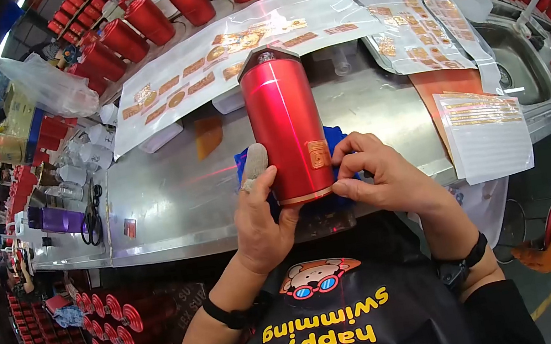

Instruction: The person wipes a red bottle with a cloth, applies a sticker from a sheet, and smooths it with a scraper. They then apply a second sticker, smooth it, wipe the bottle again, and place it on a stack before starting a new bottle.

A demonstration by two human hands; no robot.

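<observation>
We hold the red canister (286,127) over the near side of the metal table (180,208), its dark top pointing away and its base towards us. Our left hand (256,229) grasps it low, a covered finger (256,161) along the side and the thumb by the base, probably to steady it while leaving the gold decal (319,154) exposed. Our right hand (388,176) has bent fingers close to that decal, at the lower edge; whether they pinch anything thin, we cannot tell. The blue cloth (242,166) lies behind the canister, perhaps as padding, and the large decal sheet (158,111) spreads beyond, seemingly placed for easy reach.
</observation>
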